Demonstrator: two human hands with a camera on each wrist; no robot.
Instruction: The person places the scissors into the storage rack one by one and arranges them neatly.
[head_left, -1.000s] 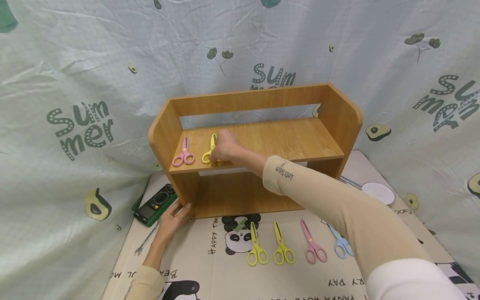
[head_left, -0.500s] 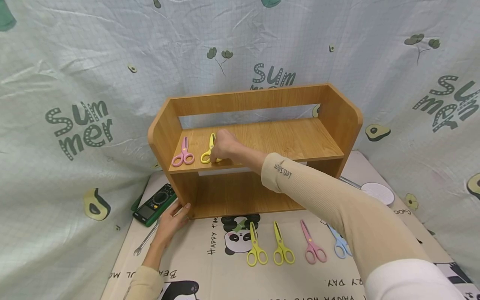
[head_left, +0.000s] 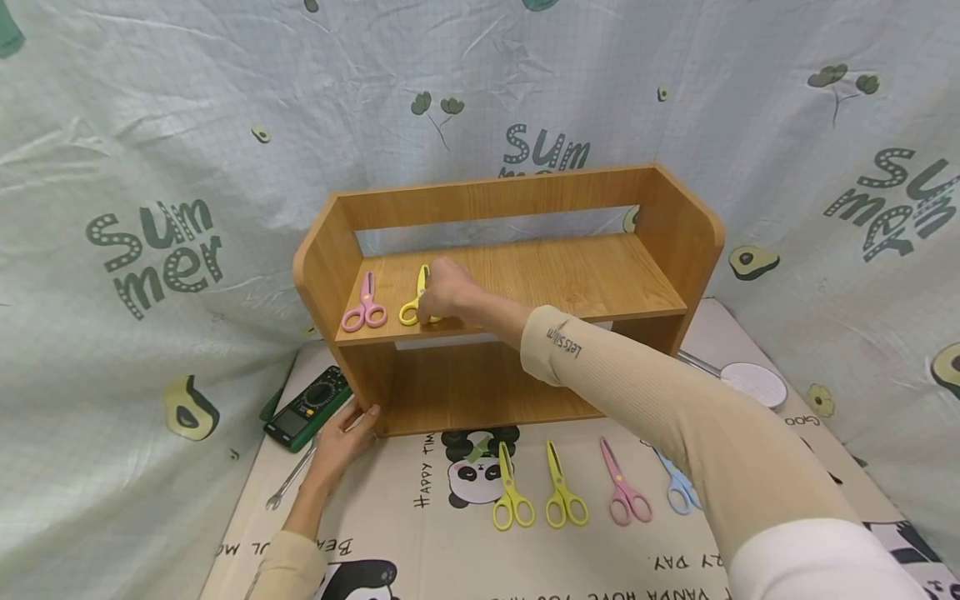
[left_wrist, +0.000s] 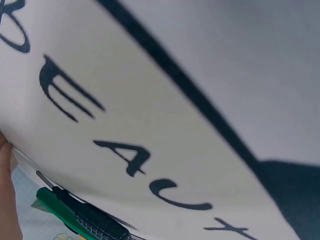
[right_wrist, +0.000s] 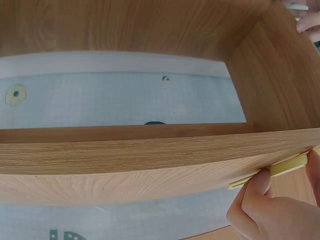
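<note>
To the left of the wooden shelf (head_left: pixel 570 271), a wrench (head_left: pixel 287 485) lies on the table (head_left: pixel 450 550), and a green-and-black multimeter (head_left: pixel 307 410) sits just beside the shelf's outer side. My left hand (head_left: pixel 341 442) is at the shelf's lower left front corner, thumb against the front edge; I can't tell whether my other fingers curl round the panel. On the shelf's upper board, near its left wall, lie pink scissors (head_left: pixel 365 312), blades toward the back. Next along that board come the yellow scissors (head_left: pixel 409 313), their blades also pointing to the shelf's back; my right hand (head_left: pixel 446 292) pinches them by the handle end. In front of the shelf lie a second yellow pair (head_left: pixel 505 497), a third yellow pair (head_left: pixel 557 496), another pink pair (head_left: pixel 619 486) and a blue pair (head_left: pixel 678 486), partly hidden by my right sleeve (head_left: pixel 660 392). To the shelf's right lies a round white disc (head_left: pixel 754 385) with a metal rod.
</note>
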